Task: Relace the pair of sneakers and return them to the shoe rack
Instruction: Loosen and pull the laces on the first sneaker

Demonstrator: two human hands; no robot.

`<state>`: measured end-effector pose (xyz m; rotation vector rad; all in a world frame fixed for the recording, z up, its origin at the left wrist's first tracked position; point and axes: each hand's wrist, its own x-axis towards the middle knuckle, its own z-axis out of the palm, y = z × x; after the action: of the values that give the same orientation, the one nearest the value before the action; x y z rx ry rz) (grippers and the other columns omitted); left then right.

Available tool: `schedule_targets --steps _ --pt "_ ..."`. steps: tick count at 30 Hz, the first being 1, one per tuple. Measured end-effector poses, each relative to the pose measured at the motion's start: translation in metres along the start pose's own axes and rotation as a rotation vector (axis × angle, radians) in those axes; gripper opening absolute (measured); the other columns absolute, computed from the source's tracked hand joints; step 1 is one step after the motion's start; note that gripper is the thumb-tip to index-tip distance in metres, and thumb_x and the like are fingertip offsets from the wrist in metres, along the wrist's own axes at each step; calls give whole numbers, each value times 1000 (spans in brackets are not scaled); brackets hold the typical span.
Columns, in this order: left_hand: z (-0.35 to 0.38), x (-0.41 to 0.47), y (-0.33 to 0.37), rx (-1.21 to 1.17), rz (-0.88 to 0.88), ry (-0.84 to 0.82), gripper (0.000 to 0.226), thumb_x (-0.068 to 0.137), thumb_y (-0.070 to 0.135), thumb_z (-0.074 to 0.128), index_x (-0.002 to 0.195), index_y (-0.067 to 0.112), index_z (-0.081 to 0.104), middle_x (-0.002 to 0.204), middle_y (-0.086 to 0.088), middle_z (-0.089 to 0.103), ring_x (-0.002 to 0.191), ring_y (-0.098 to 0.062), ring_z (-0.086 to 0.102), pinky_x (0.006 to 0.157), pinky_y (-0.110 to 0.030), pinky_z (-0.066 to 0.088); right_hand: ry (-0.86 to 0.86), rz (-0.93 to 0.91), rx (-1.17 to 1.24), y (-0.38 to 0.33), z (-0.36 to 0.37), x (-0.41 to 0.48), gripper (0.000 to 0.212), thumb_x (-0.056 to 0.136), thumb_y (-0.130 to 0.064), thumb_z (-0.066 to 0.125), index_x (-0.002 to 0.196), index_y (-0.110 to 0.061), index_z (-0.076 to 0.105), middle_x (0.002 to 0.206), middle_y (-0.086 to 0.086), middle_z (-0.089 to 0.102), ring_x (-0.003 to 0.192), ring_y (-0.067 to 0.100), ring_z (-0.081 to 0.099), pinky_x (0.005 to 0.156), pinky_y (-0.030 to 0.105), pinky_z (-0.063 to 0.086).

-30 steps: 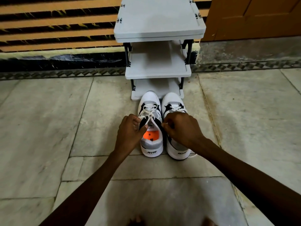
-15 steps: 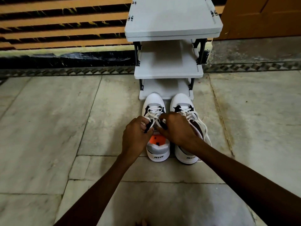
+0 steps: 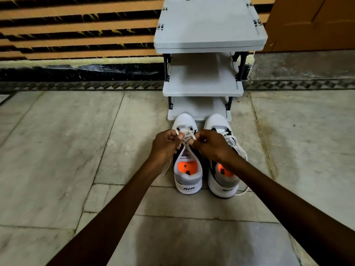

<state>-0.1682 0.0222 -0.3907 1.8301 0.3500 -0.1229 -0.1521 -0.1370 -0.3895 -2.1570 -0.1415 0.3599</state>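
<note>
On the marble floor (image 3: 80,150), seen from your head camera, the pair of white sneakers stood side by side, toes touching the bottom shelf of the grey shoe rack (image 3: 209,31). Your left hand (image 3: 164,148) and right hand (image 3: 210,145) met over the left sneaker (image 3: 187,175), each grip pinched shut on its white lace (image 3: 187,134). The right sneaker (image 3: 221,181) had loose laces trailing off its outer side.

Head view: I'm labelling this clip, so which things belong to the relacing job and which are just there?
Part of the job:
left sneaker
right sneaker
white lace
shoe rack
left hand
right hand

Just there:
wooden door
striped wall
</note>
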Motion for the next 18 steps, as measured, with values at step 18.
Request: schedule_targets --steps 18 --pt "-22 20 93 90 361 -45 23 96 19 54 100 7 72 73 3 65 63 -6 55 55 -6 42 18 -163 28 -54 -24 6 22 89 -39 67 74 -22 68 63 -5 63 56 0 54 61 18 40"
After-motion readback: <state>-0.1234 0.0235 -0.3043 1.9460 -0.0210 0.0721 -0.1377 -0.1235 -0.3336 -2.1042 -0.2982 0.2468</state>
